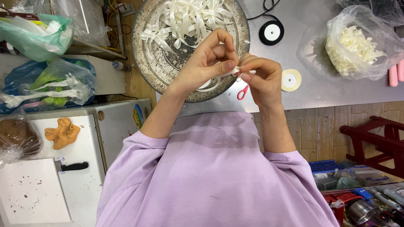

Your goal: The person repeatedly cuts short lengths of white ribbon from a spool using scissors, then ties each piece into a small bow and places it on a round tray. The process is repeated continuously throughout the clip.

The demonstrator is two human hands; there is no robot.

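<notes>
My left hand (208, 63) and my right hand (261, 77) meet above the near edge of a round metal tray (153, 63). Both pinch one short strip of white ribbon (235, 70) between thumb and fingers. The tray holds a heap of cut white ribbon pieces (187, 19) at its far side. Red-handled scissors (243, 92) lie on the grey table just under my right hand, mostly hidden by it. My lilac sleeves fill the lower middle of the view.
A black ribbon spool (271, 32) and a cream spool (291, 80) lie on the grey table (320, 90). A clear bag of white ribbon pieces (357, 46) sits at right. White cabinet (80, 176), plastic bags at left; red stool (374, 141) at right.
</notes>
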